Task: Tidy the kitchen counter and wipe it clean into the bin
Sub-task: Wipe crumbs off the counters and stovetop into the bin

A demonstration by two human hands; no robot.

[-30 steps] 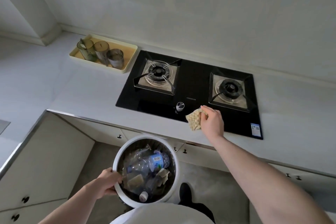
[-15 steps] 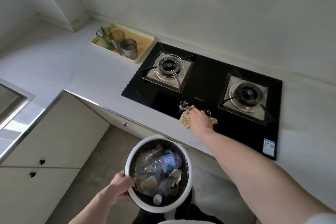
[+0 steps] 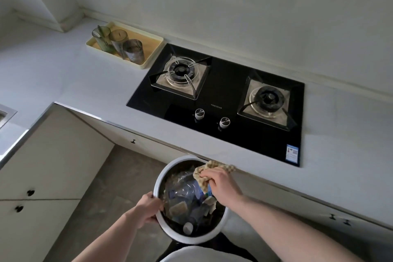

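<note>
The white bin (image 3: pixel 170 232) is held below the front edge of the counter (image 3: pixel 63 74), its rim gripped by the left hand (image 3: pixel 148 208) with fingers curled over the near left side. Over the bin's open mouth the right hand (image 3: pixel 223 183) is seen, fingers closed around a checked beige cloth (image 3: pixel 201 176); one end of the cloth trails up toward the counter edge, and whether it touches the edge cannot be told. Inside the bin, crushed clear plastic bottles (image 3: pixel 182 191) with a blue label are packed among scraps, and a white bottle cap (image 3: pixel 188 228) is seen near the bottom of the view; the label's print is too blurred to be read.

On the counter a black glass hob (image 3: pixel 225 95) is set, with two burners and two silver knobs (image 3: pixel 200 113) at its front. A small line of brand lettering sits between the knobs and the burners, perhaps legible up close but not here. A blue-and-white sticker (image 3: pixel 292 152) is fixed at the hob's near right corner. To the left, a yellow tray (image 3: pixel 153 49) carries three tinted glasses (image 3: pixel 119 42), standing close together.
</note>
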